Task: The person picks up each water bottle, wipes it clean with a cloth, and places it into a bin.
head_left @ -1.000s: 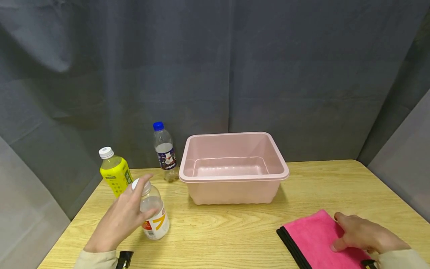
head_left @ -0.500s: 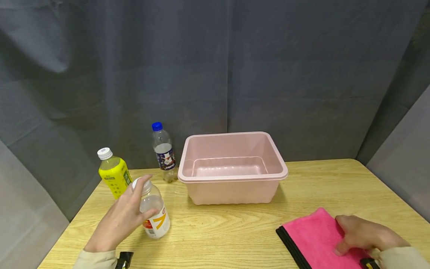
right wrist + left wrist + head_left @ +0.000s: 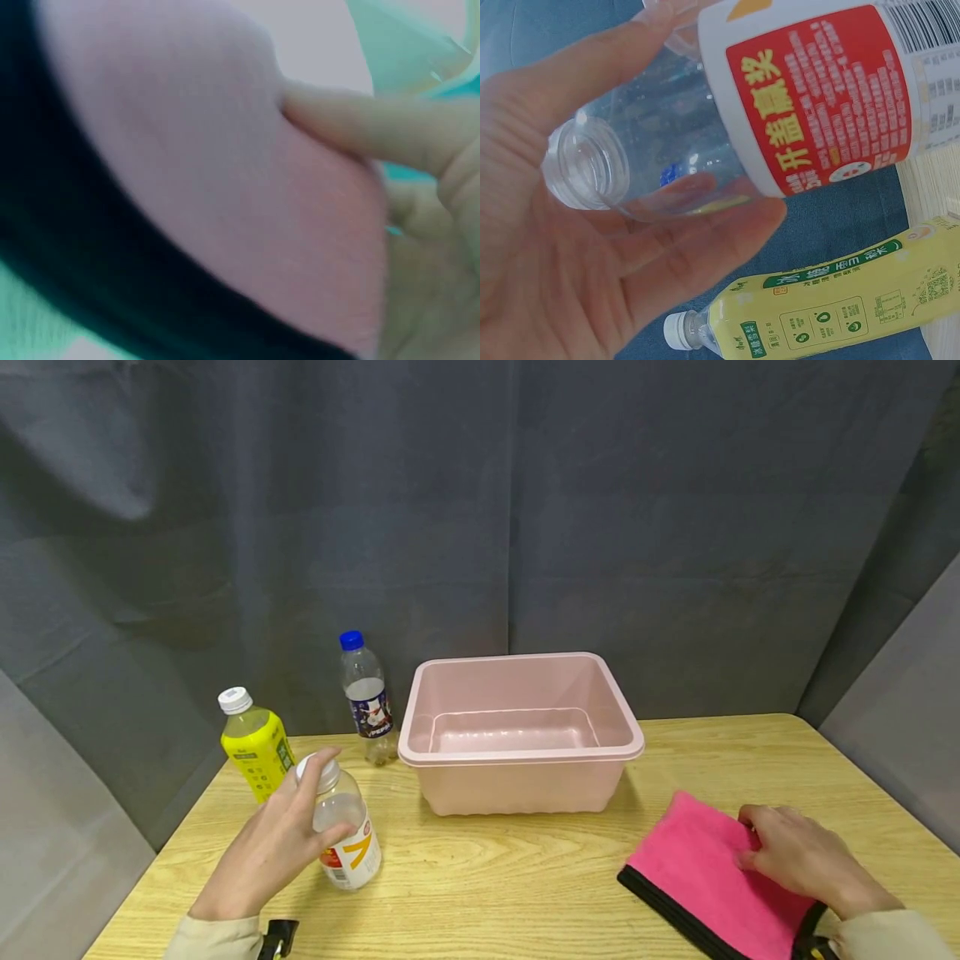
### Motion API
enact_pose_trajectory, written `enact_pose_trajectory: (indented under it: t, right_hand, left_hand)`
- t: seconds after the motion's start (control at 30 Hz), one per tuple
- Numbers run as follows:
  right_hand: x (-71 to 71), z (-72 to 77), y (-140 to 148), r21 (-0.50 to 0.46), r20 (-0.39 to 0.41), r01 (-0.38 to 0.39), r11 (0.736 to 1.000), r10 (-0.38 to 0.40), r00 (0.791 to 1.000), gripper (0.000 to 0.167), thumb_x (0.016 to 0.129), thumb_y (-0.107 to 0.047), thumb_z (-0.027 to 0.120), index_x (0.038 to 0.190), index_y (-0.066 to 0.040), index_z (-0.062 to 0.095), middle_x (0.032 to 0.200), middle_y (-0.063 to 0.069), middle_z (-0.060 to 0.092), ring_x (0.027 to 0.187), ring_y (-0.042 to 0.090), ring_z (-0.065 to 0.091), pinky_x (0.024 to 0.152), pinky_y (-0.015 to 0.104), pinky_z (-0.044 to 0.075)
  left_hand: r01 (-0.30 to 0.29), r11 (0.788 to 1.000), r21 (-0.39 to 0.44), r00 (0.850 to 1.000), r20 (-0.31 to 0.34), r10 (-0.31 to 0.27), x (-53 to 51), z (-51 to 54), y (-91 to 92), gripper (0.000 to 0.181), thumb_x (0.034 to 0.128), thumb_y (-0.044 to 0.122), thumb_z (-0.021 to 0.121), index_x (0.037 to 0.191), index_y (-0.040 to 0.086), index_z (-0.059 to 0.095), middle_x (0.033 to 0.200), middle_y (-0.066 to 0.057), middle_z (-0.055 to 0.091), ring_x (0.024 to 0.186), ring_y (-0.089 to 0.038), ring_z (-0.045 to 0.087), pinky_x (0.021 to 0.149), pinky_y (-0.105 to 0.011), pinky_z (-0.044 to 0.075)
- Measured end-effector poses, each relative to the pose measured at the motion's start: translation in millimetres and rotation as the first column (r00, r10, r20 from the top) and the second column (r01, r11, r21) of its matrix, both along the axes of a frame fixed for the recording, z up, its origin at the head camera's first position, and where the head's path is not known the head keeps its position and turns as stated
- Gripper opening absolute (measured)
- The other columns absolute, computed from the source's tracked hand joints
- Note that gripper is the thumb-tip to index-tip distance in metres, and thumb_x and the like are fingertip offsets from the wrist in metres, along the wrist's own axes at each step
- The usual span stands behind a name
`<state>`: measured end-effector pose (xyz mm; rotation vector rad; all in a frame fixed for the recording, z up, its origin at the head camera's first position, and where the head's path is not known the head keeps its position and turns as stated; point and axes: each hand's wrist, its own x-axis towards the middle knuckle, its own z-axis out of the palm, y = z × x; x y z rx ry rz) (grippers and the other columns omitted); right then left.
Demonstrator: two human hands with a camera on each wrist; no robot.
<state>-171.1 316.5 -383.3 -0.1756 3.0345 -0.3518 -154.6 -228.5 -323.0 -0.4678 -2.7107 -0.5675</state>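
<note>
My left hand (image 3: 270,843) grips a clear plastic bottle with a white cap and a white label (image 3: 352,856), which stands on the table. In the left wrist view, thumb and fingers curl round the upper part of this bottle (image 3: 817,105), below a red label panel. My right hand (image 3: 798,860) pinches a folded pink cloth with black edging (image 3: 697,868) at the right front. The right wrist view shows the thumb pressing on the cloth (image 3: 202,165); the fingers behind it are partly hidden.
A pink plastic tub (image 3: 521,789) stands at the table's back middle. Left of it is a bottle with a blue cap (image 3: 371,710). A yellow-labelled bottle (image 3: 258,752) stands farther left. Dark curtain (image 3: 510,527) hangs behind the wooden table (image 3: 480,893).
My right hand has pinched the cloth and shifted it; its far part is now raised and moved away from me. The left hand and its bottle stay nearly still.
</note>
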Motion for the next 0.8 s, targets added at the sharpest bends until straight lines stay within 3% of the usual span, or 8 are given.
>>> enact_pose_trajectory:
  t: [0.07,0.13,0.23,0.57,0.7,0.8]
  right_hand:
    - [-0.2,-0.1,-1,-0.015,-0.129,0.03,0.999,-0.031,0.991,0.024,0.079,-0.008,0.081,0.089,-0.002,0.06,0.073,0.004,0.052,0.066,0.022,0.049,0.054,0.039,0.042]
    - [-0.1,-0.1,-2,-0.026,-0.252,0.053,0.998,-0.058,0.966,0.024,0.077,-0.004,0.081,0.085,-0.003,0.058,0.071,0.005,0.051,0.062,0.023,0.049,0.05,0.041,0.042]
    - [1.3,3.7,-5,-0.023,-0.346,0.063,0.998,-0.067,0.936,0.028,0.075,-0.003,0.082,0.084,-0.004,0.056,0.071,0.005,0.051,0.061,0.024,0.049,0.049,0.042,0.042]
    - [6.9,7.8,-25,0.017,-0.281,-0.109,0.994,0.109,0.954,0.039,0.07,-0.017,0.092,0.089,-0.007,0.06,0.08,-0.001,0.049,0.069,0.016,0.046,0.054,0.032,0.042]
    - [9.5,5.4,-28,-0.057,-0.249,-0.183,0.982,0.163,0.955,0.037,0.075,-0.025,0.09,0.087,-0.012,0.058,0.086,-0.003,0.049,0.072,0.013,0.045,0.055,0.026,0.041]
    - [10.1,2.4,-28,-0.135,-0.245,-0.256,0.957,0.218,0.945,0.027,0.084,-0.024,0.084,0.085,-0.017,0.058,0.09,-0.004,0.05,0.076,0.009,0.046,0.059,0.026,0.043]
  left_hand:
    - [-0.002,1.0,0.002,1.0,0.004,0.002,-0.1,-0.1,0.1,0.081,0.0813,0.017,0.087,0.145,0.01,0.037,0.13,-0.025,0.057,0.104,-0.04,0.064,0.075,-0.057,0.058]
    - [-0.007,1.0,0.004,1.0,0.009,0.007,-0.1,-0.1,0.3,0.081,0.0815,0.017,0.087,0.145,0.01,0.037,0.13,-0.025,0.057,0.104,-0.04,0.064,0.075,-0.057,0.058]
    - [-0.007,1.0,0.003,1.0,0.009,0.007,0.1,0.0,0.3,0.082,0.0811,0.017,0.088,0.146,0.01,0.037,0.13,-0.025,0.057,0.104,-0.039,0.064,0.074,-0.056,0.059]
    - [-0.002,1.0,-0.007,1.0,-0.013,0.002,0.6,-0.4,-0.4,0.083,0.0798,0.015,0.088,0.145,0.009,0.037,0.126,-0.026,0.058,0.103,-0.04,0.064,0.073,-0.057,0.058]
    - [0.003,1.0,-0.009,1.0,-0.025,-0.004,0.1,-0.7,-0.2,0.084,0.079,0.015,0.089,0.145,0.009,0.037,0.126,-0.027,0.058,0.103,-0.041,0.064,0.074,-0.058,0.058]
    - [0.007,1.0,-0.009,1.0,-0.028,-0.007,-0.3,-1.0,0.2,0.083,0.0789,0.014,0.089,0.144,0.008,0.038,0.126,-0.027,0.058,0.102,-0.041,0.064,0.074,-0.057,0.058]
